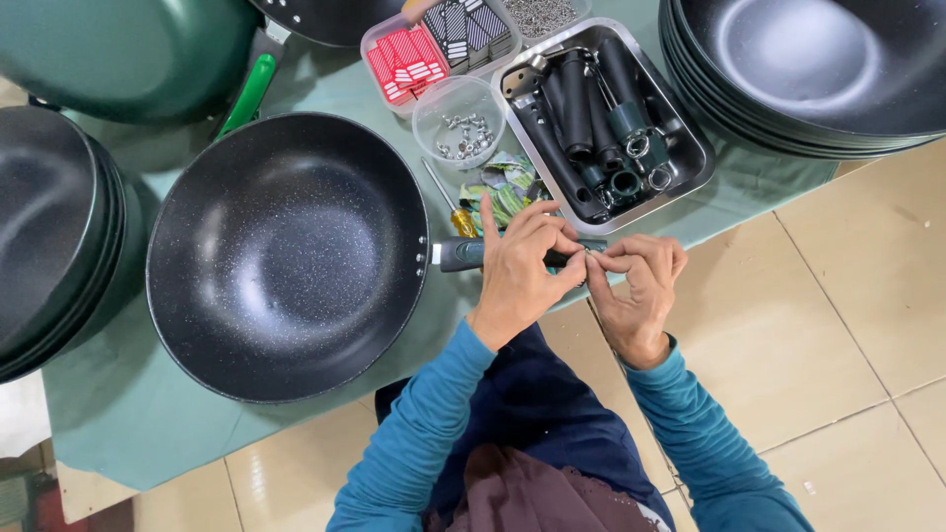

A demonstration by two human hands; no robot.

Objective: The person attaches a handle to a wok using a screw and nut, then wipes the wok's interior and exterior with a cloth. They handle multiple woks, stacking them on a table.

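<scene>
A black speckled wok (286,256) lies on the green-covered table (108,414), its dark green handle (471,253) pointing right. My left hand (519,271) is wrapped around the outer end of that handle. My right hand (636,286) pinches a small metal part against the handle's tip, touching the left fingertips. Both sleeves are teal.
A metal tray (680,108) holds several dark handles with rings. A clear cup of screws (459,123), a yellow-handled screwdriver (448,202), a box of red and black tags (439,44), and stacks of woks at left (49,227) and top right (808,69) surround them.
</scene>
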